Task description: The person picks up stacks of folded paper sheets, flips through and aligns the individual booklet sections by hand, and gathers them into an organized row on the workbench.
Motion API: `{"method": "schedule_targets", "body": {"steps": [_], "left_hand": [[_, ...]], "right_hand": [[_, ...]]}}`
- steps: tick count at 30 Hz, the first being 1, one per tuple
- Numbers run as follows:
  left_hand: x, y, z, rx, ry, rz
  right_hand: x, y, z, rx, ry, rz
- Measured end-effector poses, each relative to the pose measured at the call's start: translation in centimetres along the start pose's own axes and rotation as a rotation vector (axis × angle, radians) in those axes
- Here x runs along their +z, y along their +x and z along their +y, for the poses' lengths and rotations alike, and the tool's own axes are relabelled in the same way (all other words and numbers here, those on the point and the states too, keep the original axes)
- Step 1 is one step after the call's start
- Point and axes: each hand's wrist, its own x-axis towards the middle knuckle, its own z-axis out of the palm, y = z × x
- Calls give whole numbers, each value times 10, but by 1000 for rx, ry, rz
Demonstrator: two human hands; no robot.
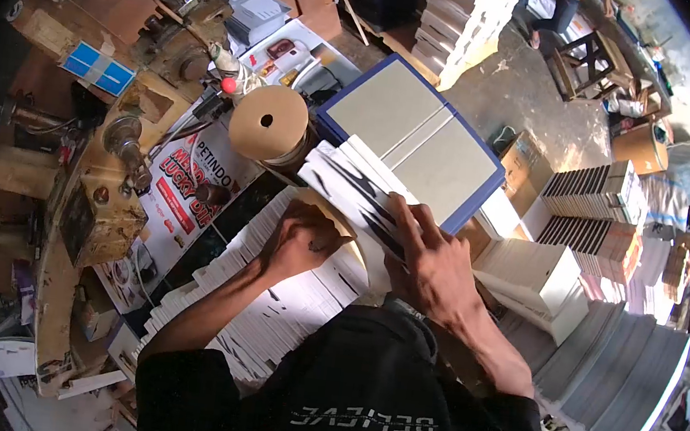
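A small bundle of white paper booklets (340,183), with black marks along its edges, is tilted in front of me. My right hand (437,269) grips its near right end, fingers laid over the top. My left hand (305,241) is curled at the bundle's lower left, beside a cream-coloured sheet (350,231); what its fingertips hold is hidden. Under my left forearm runs a long row of packed white booklets (225,295), also marked in black. Just beyond the bundle lies an open blue-edged cover with grey boards (387,105).
A brown thread or tape spool (269,122) stands left of the bundle. Worn machinery (107,214) fills the left side, near a printed poster (187,185). Stacks of books (590,197) and paper (617,366) stand right. Another person (551,9) is at the far right.
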Motion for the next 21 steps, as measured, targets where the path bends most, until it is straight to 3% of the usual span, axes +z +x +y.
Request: {"method": "schedule_targets", "body": {"steps": [3, 6, 9, 11, 12, 14, 15, 16, 18, 20, 21], "left_hand": [[1, 4, 0, 32, 54, -43], [2, -1, -3, 53, 162, -92], [3, -8, -9, -151, 8, -344], [-10, 2, -4, 111, 81, -182], [-12, 1, -4, 112, 80, -182], [-15, -5, -3, 122, -89, 69], [-20, -5, -7, 162, -112, 59], [-21, -1, -6, 242, -91, 185], [-20, 4, -7, 193, -118, 341], [-19, 15, -6, 30, -38, 526], [-25, 31, 0, -101, 21, 501]], "right_hand": [[2, 14, -10, -94, -165, -92], [-15, 41, -26, -19, -149, -239], [-4, 46, -30, -9, -149, -238], [20, 36, -30, 18, -200, -173], [27, 32, -34, 67, -141, -203], [74, 20, -23, 15, -72, -11], [80, 18, -22, 11, -67, 46], [83, 15, -21, 13, -61, 107], [86, 10, -20, 53, -2, 41], [92, 15, -26, 19, -146, 84], [91, 16, -30, 11, -73, 63]]}}
